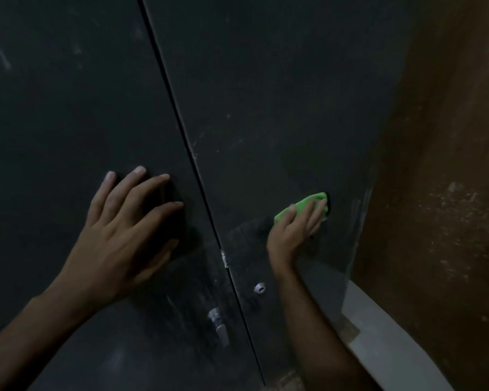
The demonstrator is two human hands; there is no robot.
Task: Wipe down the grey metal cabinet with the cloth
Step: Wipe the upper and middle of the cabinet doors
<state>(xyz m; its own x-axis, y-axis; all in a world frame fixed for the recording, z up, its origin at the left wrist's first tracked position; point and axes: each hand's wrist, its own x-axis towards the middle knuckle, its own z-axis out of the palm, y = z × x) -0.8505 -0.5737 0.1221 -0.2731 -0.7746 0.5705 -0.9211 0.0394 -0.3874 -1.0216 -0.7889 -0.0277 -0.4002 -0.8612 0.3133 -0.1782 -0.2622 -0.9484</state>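
Right hand (291, 232) pressing green cloth (302, 207) flat-fingered, left hand (124, 235) open on smudged cabinet (266, 94)

Green cloth (308, 206) against grey cabinet (266, 108)

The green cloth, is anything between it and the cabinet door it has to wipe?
Nothing visible. The right hand presses the green cloth against the right door. The left hand rests on the left door, clear of it.
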